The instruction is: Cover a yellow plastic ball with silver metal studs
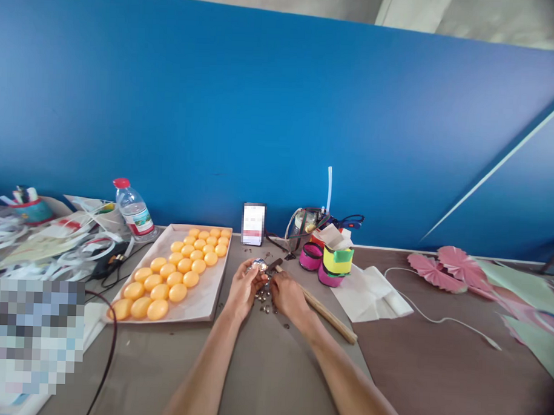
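Observation:
Near the middle of the table, my left hand (pixel 246 286) is closed around a shiny silver ball (pixel 259 266), which shows above its fingers. Just to the right, my right hand (pixel 288 294) has its fingers curled down by a pile of small metallic pieces (pixel 265 296); whatever its fingertips hold is hidden. A wooden stick (pixel 330 315) runs from behind my right hand toward the lower right. A dark piece shows at the stick's upper end, between the hands.
At left stand a white tray (pixel 203 311) of orange balls and a plastic bottle (pixel 138 218). A lit phone (pixel 253 223) leans by the blue partition. Colored rolls (pixel 337 264), white paper (pixel 374 292), a white cable and pink paper fans (pixel 461 268) lie right.

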Demonstrator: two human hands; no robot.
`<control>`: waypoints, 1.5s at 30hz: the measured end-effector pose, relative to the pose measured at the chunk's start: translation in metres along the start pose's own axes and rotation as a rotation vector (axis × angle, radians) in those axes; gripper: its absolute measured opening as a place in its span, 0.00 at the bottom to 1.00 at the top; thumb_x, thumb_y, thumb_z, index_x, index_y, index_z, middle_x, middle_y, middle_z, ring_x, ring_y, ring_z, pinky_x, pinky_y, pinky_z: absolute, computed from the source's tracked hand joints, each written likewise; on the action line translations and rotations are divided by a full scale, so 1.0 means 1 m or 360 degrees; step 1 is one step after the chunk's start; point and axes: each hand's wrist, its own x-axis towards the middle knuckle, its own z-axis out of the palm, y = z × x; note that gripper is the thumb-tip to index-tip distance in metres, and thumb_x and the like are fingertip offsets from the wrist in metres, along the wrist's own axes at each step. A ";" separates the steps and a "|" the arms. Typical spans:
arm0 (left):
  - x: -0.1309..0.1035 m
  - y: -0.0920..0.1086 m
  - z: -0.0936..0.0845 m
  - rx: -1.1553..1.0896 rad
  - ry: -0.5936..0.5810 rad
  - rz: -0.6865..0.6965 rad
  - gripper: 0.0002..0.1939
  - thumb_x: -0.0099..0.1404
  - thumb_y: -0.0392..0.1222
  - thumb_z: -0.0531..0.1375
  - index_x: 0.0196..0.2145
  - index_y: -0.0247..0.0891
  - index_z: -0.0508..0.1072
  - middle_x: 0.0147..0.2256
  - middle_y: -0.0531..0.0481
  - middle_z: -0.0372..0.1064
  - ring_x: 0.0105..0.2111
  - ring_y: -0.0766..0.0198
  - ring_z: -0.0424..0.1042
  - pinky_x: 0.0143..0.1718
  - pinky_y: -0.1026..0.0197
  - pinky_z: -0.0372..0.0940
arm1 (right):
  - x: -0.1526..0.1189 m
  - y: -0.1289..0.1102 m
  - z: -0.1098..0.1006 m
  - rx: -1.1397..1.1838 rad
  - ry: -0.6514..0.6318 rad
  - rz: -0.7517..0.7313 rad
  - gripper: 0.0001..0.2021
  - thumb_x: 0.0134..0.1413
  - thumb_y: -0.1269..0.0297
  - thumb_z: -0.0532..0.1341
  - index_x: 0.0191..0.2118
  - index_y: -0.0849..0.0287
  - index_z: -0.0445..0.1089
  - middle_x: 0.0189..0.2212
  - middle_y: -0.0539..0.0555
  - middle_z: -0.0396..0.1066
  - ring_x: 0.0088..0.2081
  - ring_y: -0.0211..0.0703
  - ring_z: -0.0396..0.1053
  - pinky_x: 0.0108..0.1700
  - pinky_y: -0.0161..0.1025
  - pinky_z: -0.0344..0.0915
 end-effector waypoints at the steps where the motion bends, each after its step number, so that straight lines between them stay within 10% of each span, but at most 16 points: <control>1: 0.000 0.001 0.001 -0.0004 0.0010 -0.0002 0.19 0.49 0.43 0.66 0.39 0.38 0.67 0.29 0.53 0.70 0.25 0.69 0.70 0.32 0.63 0.65 | 0.001 0.001 0.000 0.0090 0.0054 0.0020 0.09 0.53 0.72 0.50 0.33 0.60 0.68 0.34 0.58 0.72 0.34 0.43 0.69 0.35 0.34 0.57; 17: -0.001 0.004 0.004 -0.0012 0.0024 0.0003 0.20 0.49 0.43 0.66 0.39 0.38 0.66 0.29 0.53 0.70 0.25 0.68 0.70 0.32 0.63 0.64 | 0.007 0.003 -0.002 0.1059 0.0138 0.0268 0.09 0.43 0.60 0.59 0.19 0.58 0.64 0.15 0.46 0.61 0.21 0.37 0.58 0.26 0.34 0.52; 26: -0.003 0.004 0.005 0.0030 -0.0011 0.0016 0.19 0.50 0.44 0.65 0.38 0.37 0.66 0.29 0.52 0.70 0.26 0.67 0.70 0.34 0.62 0.64 | 0.008 -0.006 -0.009 0.2253 -0.0036 0.0408 0.09 0.37 0.63 0.63 0.28 0.59 0.66 0.19 0.46 0.67 0.18 0.32 0.60 0.25 0.33 0.55; 45: -0.005 -0.005 0.009 0.0160 -0.0029 0.0021 0.21 0.48 0.43 0.66 0.39 0.38 0.66 0.34 0.49 0.71 0.31 0.65 0.71 0.35 0.61 0.65 | 0.004 -0.015 -0.006 0.1643 0.0218 0.0311 0.05 0.43 0.63 0.57 0.27 0.59 0.64 0.18 0.45 0.61 0.20 0.34 0.57 0.23 0.32 0.55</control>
